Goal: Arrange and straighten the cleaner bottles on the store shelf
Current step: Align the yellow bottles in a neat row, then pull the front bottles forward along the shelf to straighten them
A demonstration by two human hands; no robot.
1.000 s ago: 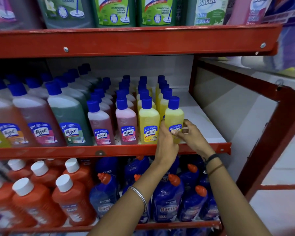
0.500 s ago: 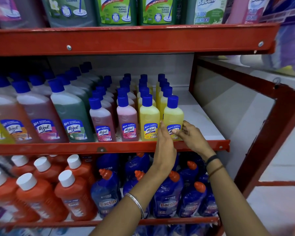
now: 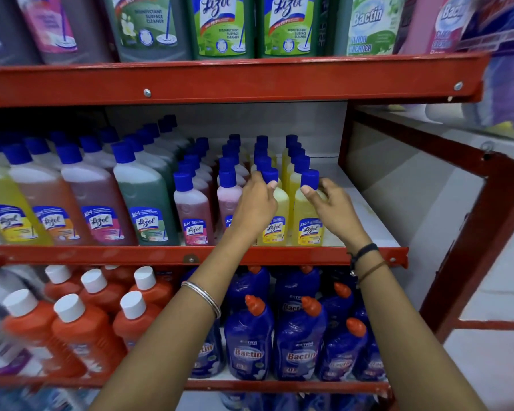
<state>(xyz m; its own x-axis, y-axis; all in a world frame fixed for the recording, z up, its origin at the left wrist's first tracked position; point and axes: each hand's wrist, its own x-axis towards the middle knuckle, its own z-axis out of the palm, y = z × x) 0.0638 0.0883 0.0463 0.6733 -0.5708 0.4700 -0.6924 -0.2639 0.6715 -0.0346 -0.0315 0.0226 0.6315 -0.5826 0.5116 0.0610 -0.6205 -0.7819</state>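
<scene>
Small blue-capped cleaner bottles stand in rows on the middle red shelf [image 3: 279,255]. At the front right are two yellow ones. My left hand [image 3: 257,204] grips the neck of the left yellow bottle [image 3: 276,229], fingertips at its blue cap. My right hand [image 3: 328,207] holds the neck and shoulder of the right yellow bottle [image 3: 307,229], thumb just under its cap. Both bottles stand upright at the shelf's front edge. Two small pink bottles [image 3: 192,212] stand to their left.
Large Lizol bottles [image 3: 144,209] fill the left of the same shelf. Bare white shelf board [image 3: 365,215] lies right of the yellow rows, bounded by a red upright [image 3: 343,134]. Orange bottles [image 3: 80,324] and blue Bactin bottles [image 3: 248,336] fill the shelf below; big bottles stand above.
Both hands have risen from the label of the right yellow bottle to the bottle necks. The left hand has shifted onto the left yellow bottle.
</scene>
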